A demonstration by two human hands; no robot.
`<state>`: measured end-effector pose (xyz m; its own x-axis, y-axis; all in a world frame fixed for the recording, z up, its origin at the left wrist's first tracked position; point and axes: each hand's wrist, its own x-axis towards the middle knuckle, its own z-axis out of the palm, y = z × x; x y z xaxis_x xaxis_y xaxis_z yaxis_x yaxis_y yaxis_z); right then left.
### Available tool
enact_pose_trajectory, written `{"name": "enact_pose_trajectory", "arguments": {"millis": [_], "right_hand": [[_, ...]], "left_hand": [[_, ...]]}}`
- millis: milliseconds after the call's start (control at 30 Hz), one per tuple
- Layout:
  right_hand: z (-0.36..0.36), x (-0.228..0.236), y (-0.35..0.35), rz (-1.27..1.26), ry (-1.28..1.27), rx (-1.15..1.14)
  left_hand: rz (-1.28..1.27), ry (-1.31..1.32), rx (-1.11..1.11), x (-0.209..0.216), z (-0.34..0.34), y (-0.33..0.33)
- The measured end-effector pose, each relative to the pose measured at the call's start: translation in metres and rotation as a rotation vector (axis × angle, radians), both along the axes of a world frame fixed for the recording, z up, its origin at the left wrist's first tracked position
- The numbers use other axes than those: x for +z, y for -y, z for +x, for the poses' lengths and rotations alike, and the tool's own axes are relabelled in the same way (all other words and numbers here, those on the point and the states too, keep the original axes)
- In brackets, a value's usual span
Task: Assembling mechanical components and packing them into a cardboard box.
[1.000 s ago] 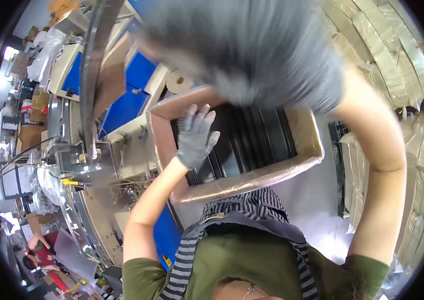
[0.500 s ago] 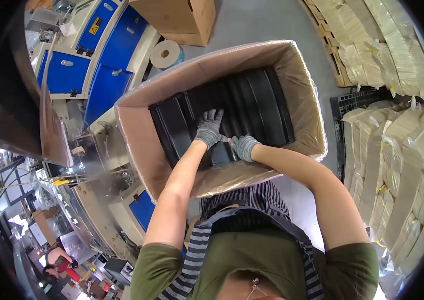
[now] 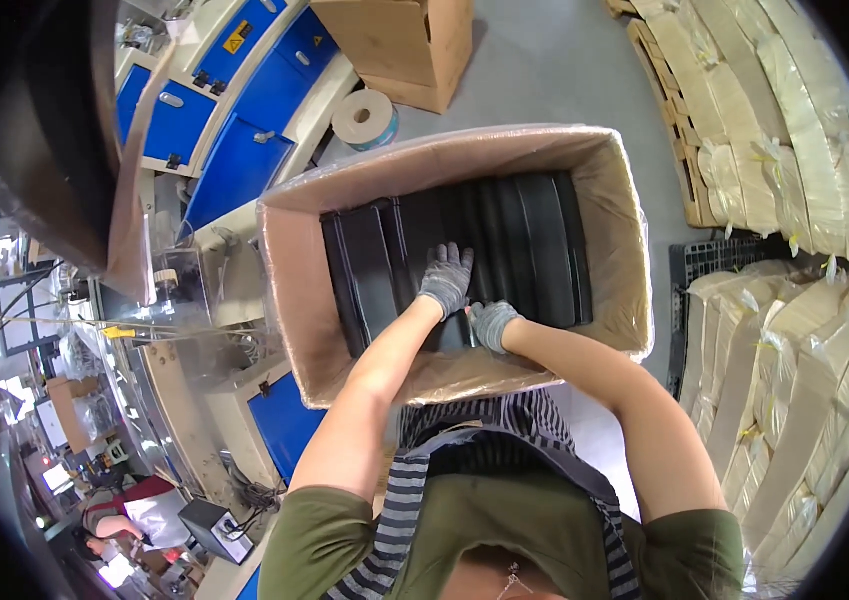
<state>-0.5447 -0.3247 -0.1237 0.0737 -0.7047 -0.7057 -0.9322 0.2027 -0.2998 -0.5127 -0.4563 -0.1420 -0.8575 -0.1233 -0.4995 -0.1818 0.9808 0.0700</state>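
Both my hands, in grey knit gloves, are inside a large cardboard box (image 3: 285, 280) lined with clear plastic film. Black folded sheet-like pieces with pale seam lines, a black stack (image 3: 530, 235), lie across the box; their exact kind I cannot tell. My left hand (image 3: 448, 277) rests flat on the middle of the stack, fingers stretched away from me. Close to its right, my right hand (image 3: 494, 326) presses on the near part of the stack, fingers slightly bent and apart. Neither hand grips anything visible. The undersides of both hands are hidden.
Blue-and-cream machine cabinets (image 3: 245, 165) stand to the left. Beyond the box are a roll of material (image 3: 365, 118) and an open brown carton (image 3: 390, 50). Plastic-wrapped bundles (image 3: 735, 350) are piled at the right, by a black pallet (image 3: 720, 262). Another person (image 3: 115, 520) is far off at lower left.
The box and surroundings sit lower in the picture as the view shifts. My left hand has turned, its fingers now closer together and its thumb no longer stretched toward my right hand.
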Motion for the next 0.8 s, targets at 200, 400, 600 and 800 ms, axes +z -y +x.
{"name": "enact_pose_trajectory", "arguments": {"millis": [200, 400, 600, 800], "right_hand": [[-0.004, -0.001, -0.006, -0.04, -0.008, 0.038], [-0.024, 0.04, 0.007, -0.015, 0.039, -0.081], [-0.049, 0.236, 0.022, -1.066, 0.272, -0.565], [-0.047, 0.5, 0.032, -1.627, 0.343, 0.051]], "left_hand": [[0.152, -0.148, 0.153, 0.024, 0.004, 0.019], [0.536, -0.746, 0.612, 0.089, 0.016, 0.054], [1.313, -0.257, 0.805, 0.346, 0.086, 0.07], [0.822, -0.898, 0.47, 0.541, 0.081, 0.102]]}}
